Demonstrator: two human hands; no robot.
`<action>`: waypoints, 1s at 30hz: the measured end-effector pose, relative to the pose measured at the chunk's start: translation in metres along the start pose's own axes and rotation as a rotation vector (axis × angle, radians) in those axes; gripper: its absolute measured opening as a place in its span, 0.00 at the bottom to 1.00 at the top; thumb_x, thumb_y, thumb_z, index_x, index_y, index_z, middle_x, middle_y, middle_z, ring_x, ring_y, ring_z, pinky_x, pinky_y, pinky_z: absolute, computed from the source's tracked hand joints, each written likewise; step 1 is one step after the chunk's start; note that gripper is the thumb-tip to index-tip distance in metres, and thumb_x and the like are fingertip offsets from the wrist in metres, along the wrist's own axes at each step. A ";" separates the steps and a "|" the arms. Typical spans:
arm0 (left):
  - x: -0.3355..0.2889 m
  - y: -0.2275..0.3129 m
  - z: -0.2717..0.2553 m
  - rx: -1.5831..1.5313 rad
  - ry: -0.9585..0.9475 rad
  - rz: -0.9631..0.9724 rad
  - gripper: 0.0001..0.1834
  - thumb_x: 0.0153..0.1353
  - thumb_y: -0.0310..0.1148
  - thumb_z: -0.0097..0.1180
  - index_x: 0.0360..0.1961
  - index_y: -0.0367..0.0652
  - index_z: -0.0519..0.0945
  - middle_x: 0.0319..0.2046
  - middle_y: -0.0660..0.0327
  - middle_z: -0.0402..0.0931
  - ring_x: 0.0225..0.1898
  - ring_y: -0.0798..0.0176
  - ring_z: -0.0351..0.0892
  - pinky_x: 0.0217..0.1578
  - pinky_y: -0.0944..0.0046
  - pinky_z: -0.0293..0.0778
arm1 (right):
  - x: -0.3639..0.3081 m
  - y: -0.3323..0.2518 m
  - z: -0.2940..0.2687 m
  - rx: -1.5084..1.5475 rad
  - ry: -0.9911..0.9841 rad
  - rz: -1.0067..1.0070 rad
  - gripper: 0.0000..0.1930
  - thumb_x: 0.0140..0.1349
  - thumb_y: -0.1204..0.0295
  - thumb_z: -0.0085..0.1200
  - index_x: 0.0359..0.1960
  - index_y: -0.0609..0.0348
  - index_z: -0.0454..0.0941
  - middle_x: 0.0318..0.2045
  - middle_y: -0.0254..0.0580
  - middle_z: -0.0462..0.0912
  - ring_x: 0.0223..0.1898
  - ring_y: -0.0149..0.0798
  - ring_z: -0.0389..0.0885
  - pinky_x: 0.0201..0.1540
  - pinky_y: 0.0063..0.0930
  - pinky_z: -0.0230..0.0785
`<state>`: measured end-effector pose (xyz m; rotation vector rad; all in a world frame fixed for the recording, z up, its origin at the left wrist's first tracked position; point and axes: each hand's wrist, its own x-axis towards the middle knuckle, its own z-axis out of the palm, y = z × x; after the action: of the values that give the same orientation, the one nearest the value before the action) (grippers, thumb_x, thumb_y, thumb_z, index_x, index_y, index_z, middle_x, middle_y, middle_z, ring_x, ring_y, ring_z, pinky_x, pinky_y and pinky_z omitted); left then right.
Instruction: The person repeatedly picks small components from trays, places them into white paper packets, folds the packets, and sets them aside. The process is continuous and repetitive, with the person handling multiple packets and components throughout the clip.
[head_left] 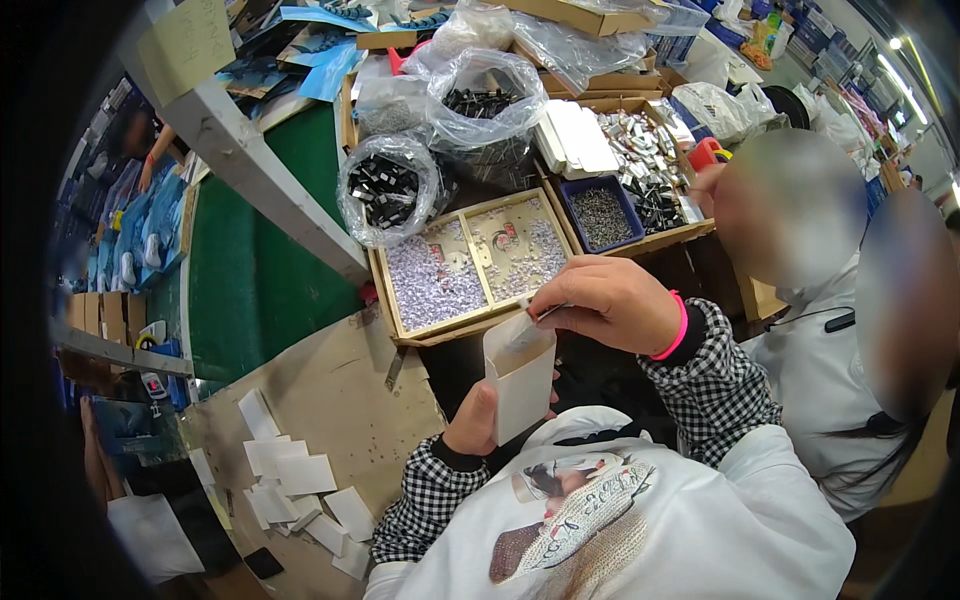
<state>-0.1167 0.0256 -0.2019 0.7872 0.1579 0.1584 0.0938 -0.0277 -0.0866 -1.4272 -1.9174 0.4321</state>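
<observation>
My left hand (478,418) grips a small white paper envelope (520,375) upright, its mouth open at the top. My right hand (605,300) hovers at the envelope's mouth, fingers pinched on a small thin part that I cannot make out. Both wrists wear black-and-white checked cuffs; a pink band circles the right wrist. Just beyond my hands lies a two-compartment cardboard tray (385,290) full of tiny pale parts.
Clear bags of dark metal parts (385,188) sit behind the tray, with a blue bin (600,212) and a box of silver pieces (645,165). Several white envelopes (295,485) lie on brown cardboard at lower left. Another person in white (820,370) sits close on my right.
</observation>
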 end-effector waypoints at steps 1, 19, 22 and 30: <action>0.000 0.000 0.000 -0.005 0.008 -0.001 0.53 0.47 0.73 0.43 0.59 0.36 0.58 0.51 0.51 0.65 0.47 0.58 0.71 0.46 0.54 0.73 | 0.002 0.000 -0.001 -0.019 -0.021 -0.027 0.08 0.51 0.72 0.57 0.35 0.54 0.77 0.29 0.36 0.79 0.34 0.41 0.76 0.38 0.31 0.70; -0.024 0.007 -0.004 0.105 0.204 0.096 0.50 0.49 0.70 0.46 0.55 0.31 0.61 0.46 0.51 0.69 0.47 0.60 0.72 0.48 0.60 0.71 | 0.032 -0.030 0.031 0.188 -0.338 0.039 0.12 0.53 0.80 0.50 0.40 0.55 0.72 0.32 0.40 0.76 0.34 0.42 0.79 0.36 0.32 0.72; -0.028 0.010 -0.005 0.093 0.251 0.191 0.49 0.49 0.69 0.47 0.56 0.32 0.61 0.46 0.51 0.70 0.47 0.59 0.72 0.48 0.58 0.71 | 0.036 -0.035 0.040 0.215 -0.213 -0.038 0.11 0.55 0.79 0.50 0.41 0.56 0.72 0.32 0.41 0.78 0.33 0.43 0.79 0.36 0.32 0.71; -0.026 0.014 -0.002 0.371 0.433 0.385 0.50 0.51 0.70 0.43 0.58 0.32 0.59 0.52 0.55 0.66 0.55 0.62 0.65 0.54 0.65 0.61 | 0.045 -0.040 0.053 0.127 0.029 -0.127 0.07 0.53 0.69 0.57 0.32 0.55 0.78 0.26 0.37 0.77 0.32 0.41 0.76 0.35 0.31 0.69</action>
<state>-0.1435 0.0320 -0.1909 1.1421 0.4538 0.6801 0.0219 0.0078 -0.0838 -1.2168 -1.9089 0.4619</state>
